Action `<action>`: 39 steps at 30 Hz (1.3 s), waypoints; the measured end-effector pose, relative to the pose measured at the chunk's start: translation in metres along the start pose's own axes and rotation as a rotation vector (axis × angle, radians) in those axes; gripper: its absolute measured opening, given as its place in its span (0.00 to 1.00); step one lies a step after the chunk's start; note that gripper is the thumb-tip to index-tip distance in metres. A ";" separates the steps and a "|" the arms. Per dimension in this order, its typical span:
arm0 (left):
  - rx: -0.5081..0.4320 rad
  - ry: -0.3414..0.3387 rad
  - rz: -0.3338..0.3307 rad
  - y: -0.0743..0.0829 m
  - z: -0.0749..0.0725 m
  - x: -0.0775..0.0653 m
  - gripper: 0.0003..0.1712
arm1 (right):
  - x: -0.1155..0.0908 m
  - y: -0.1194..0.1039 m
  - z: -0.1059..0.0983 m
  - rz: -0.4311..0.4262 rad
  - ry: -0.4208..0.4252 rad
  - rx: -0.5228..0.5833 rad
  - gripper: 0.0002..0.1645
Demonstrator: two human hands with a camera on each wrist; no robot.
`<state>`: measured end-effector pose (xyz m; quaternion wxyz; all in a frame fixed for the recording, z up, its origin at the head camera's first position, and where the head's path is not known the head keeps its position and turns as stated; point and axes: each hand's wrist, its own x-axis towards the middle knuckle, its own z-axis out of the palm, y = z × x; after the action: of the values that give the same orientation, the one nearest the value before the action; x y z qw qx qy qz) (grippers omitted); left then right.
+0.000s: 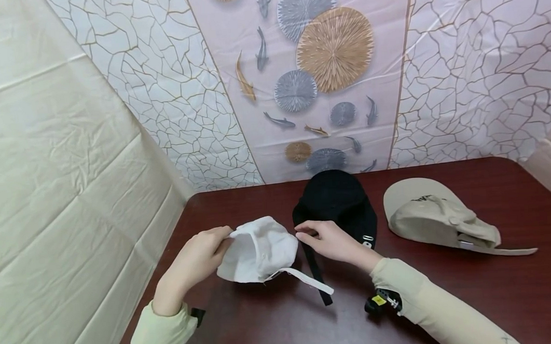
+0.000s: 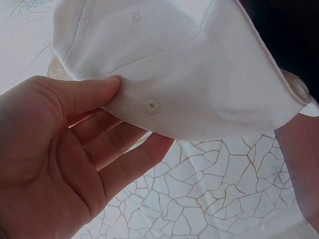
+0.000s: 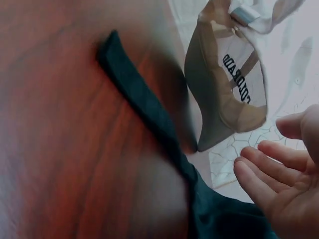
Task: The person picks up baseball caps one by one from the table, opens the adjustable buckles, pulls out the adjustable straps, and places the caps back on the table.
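My left hand (image 1: 200,254) pinches the edge of a white baseball cap (image 1: 276,247) between thumb and fingers, holding it above the table. The cap is tilted and its loose back strap (image 1: 309,281) hangs to the right. Thumb and fingers of the left hand (image 2: 94,134) show at the cap's rim (image 2: 174,134) in the left wrist view. My right hand (image 1: 328,238) is near the cap's right side, its fingers relaxed and apart from the cap in the right wrist view. Below and behind that hand lies a black cap (image 1: 335,197), its strap (image 1: 317,273) stretched toward me.
A beige cap (image 1: 436,213) with dark lettering lies at the right of the dark red table (image 1: 474,296), its strap pointing right. Patterned cloth (image 1: 206,108) hangs behind the table, and a pale quilted cloth (image 1: 60,178) slopes along the left.
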<state>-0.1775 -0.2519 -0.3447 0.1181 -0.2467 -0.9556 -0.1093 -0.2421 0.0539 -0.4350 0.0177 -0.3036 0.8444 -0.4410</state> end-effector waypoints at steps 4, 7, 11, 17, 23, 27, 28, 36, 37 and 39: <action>-0.001 -0.001 -0.002 0.000 0.000 0.000 0.15 | -0.002 0.001 0.006 0.041 -0.035 0.077 0.18; -0.001 -0.001 -0.001 0.000 0.000 0.000 0.12 | -0.003 0.000 0.012 0.099 -0.067 0.193 0.21; 0.002 -0.001 0.000 -0.001 0.001 -0.001 0.09 | -0.005 -0.002 0.022 0.179 -0.080 0.347 0.24; -0.010 0.002 -0.007 -0.001 0.001 -0.003 0.08 | -0.011 -0.009 0.034 0.281 -0.167 0.588 0.25; -0.031 0.010 0.009 0.001 0.003 -0.003 0.14 | -0.013 -0.020 0.043 0.376 -0.197 0.927 0.23; -0.027 0.015 0.010 0.002 0.004 -0.002 0.15 | -0.012 -0.025 0.049 0.379 -0.166 1.117 0.15; -0.025 0.015 0.006 0.002 0.004 -0.002 0.15 | -0.012 -0.026 0.050 0.372 -0.162 1.139 0.13; -0.008 0.028 -0.022 0.002 0.003 -0.004 0.14 | -0.013 -0.028 0.057 0.357 -0.158 1.200 0.05; -0.004 0.036 -0.025 0.002 0.002 -0.005 0.13 | -0.013 -0.029 0.056 0.353 -0.150 1.202 0.05; 0.000 0.067 -0.032 0.002 0.001 -0.005 0.10 | -0.012 -0.032 0.055 0.353 -0.141 1.222 0.05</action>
<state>-0.1721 -0.2523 -0.3471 0.1480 -0.2277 -0.9550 -0.1195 -0.1997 0.0064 -0.4468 0.3153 -0.1235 0.4750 -0.8123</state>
